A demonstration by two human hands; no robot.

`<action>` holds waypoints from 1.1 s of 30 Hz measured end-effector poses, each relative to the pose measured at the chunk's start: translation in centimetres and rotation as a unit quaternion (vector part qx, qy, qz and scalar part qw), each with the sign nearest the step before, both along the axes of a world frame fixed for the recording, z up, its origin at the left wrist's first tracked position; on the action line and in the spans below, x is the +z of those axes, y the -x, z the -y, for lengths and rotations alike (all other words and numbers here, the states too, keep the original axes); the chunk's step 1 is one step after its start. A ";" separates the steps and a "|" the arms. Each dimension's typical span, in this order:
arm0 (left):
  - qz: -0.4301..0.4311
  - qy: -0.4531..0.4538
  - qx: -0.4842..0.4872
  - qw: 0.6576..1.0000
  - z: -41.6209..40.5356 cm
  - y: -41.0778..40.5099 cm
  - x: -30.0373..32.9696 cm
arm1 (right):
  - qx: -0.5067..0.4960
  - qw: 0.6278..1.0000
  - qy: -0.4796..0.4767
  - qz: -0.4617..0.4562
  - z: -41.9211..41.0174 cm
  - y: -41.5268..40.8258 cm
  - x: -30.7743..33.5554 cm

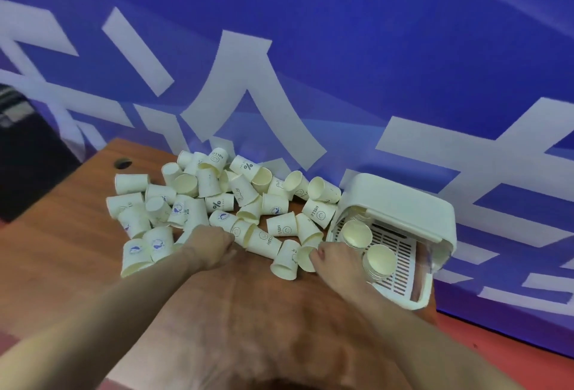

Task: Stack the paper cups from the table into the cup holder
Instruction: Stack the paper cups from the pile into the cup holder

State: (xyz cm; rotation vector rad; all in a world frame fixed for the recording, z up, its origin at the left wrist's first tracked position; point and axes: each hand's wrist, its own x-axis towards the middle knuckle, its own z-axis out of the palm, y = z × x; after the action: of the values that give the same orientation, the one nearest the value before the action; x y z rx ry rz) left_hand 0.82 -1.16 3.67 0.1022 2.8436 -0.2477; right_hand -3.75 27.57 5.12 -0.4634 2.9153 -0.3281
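Wooden desk [62, 265] carries a heap of paper cups [217, 200], most tipped over, spread across its middle. Left hand [211, 245] curls into the heap's near edge; what it grips is hidden. Right hand [337, 260] pinches a cup [306, 257] by its rim. Just right, white holder [400, 206], lid up, two stacks inside.

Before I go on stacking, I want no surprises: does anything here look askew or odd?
The cups are a jumbled heap on the table, most tipped on their sides or upside down. The holder looks tilted, lid up, with two stacks inside. No cup looks crushed.
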 end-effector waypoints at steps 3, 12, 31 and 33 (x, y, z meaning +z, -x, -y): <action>0.008 0.006 0.040 0.999 4.0 -1.3 0.3 | 0.025 1.000 -0.005 0.015 2.9 -0.3 -0.2; 0.035 -0.017 0.113 0.993 11.1 -4.0 -1.8 | 0.045 0.996 -0.060 0.049 8.3 -0.3 -2.5; 0.071 -0.086 -0.111 0.988 0.3 6.4 -5.4 | 0.031 0.977 -0.195 0.083 1.8 3.0 -5.5; 0.101 -0.091 -0.157 0.978 -2.2 6.7 -5.9 | 0.005 0.980 -0.182 0.086 1.7 3.5 -5.9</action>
State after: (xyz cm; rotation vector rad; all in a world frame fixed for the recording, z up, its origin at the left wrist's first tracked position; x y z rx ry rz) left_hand -5.91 1.08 -2.18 0.5823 2.6306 -0.0369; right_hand -7.22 25.84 -0.74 -0.3692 2.7149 0.1593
